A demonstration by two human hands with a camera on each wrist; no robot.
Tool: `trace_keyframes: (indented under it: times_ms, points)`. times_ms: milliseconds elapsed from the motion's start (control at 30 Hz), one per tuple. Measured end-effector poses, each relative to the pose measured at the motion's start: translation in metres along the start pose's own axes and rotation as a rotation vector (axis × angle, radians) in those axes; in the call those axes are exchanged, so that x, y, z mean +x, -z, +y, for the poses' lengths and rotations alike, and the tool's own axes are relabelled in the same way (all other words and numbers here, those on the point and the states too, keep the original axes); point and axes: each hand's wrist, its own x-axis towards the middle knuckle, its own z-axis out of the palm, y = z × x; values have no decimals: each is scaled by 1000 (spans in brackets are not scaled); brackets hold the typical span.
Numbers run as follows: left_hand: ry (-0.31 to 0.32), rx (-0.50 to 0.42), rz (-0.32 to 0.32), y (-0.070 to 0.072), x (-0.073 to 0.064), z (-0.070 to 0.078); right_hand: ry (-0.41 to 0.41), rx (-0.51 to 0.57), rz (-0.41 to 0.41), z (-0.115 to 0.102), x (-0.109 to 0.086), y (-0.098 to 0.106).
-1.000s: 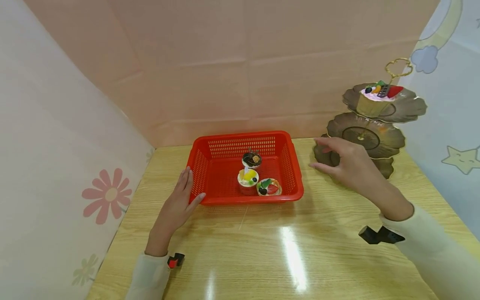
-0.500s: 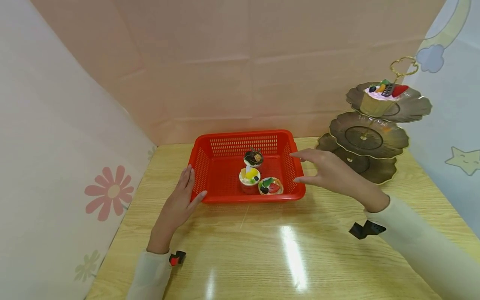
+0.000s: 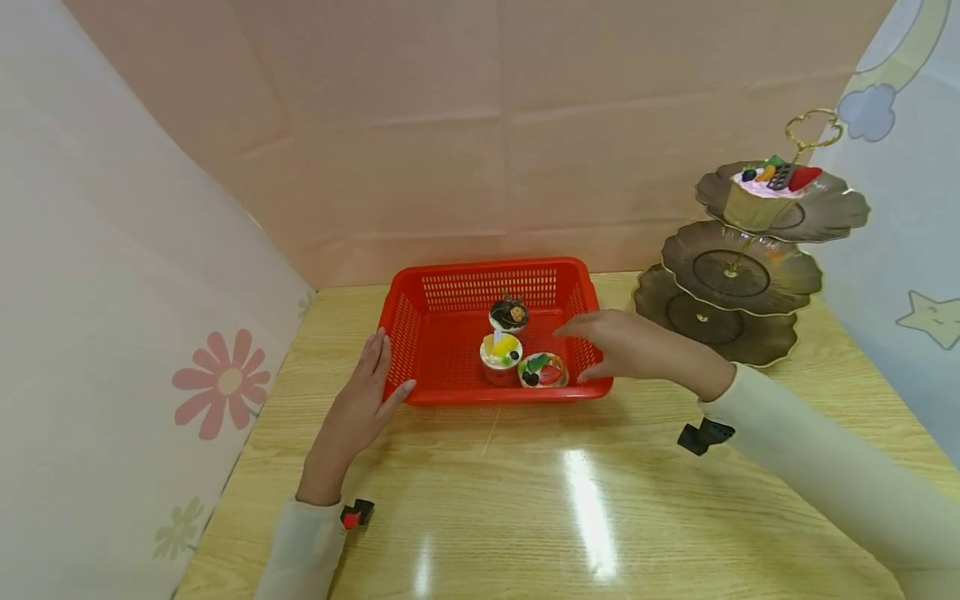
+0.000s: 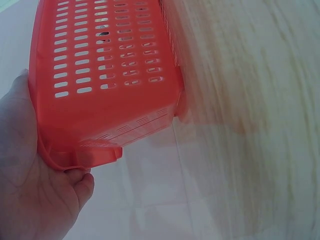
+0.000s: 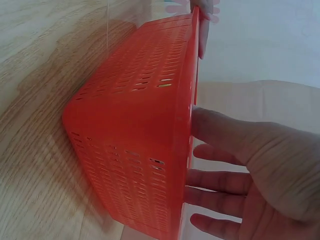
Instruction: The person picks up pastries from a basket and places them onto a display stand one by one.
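Note:
A red plastic basket (image 3: 450,396) sits on the wooden table with three small decorated cakes inside. One is a dark chocolate cupcake (image 3: 509,315), one a yellow-topped cupcake (image 3: 501,350), one a fruit tart (image 3: 543,372). My left hand (image 3: 356,408) rests on the basket's left rim, fingers extended; the left wrist view shows the thumb and palm along the rim (image 4: 34,65). My right hand (image 3: 626,348) reaches over the right rim with fingers spread and nothing between them, fingertips near the tart. In the right wrist view its fingers (image 5: 220,182) pass behind the rim.
A three-tier cake stand (image 3: 738,271) with scalloped brown plates and a gold handle stands at the back right. A fruit-topped cupcake (image 3: 761,204) sits on its top plate. Fabric walls border the wooden table (image 3: 465,500) at the back and sides.
My right hand has moved left from beside the cake stand to over the basket's right rim. My left hand stays at the left rim, and the cakes have not moved.

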Motion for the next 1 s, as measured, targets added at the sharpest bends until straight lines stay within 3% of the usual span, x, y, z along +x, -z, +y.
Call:
trace_keyframes:
  times_ms: [233, 600, 1000]
  points:
    - [1, -10, -5, 1, -2, 1, 5, -12, -116, -2, 13, -10]
    - [2, -16, 8, 0, 0, 1, 74, -48, -157, -2, 28, -14]
    - [8, -13, 9, -1, -1, 1, 51, -27, -232, 1, 39, -23]
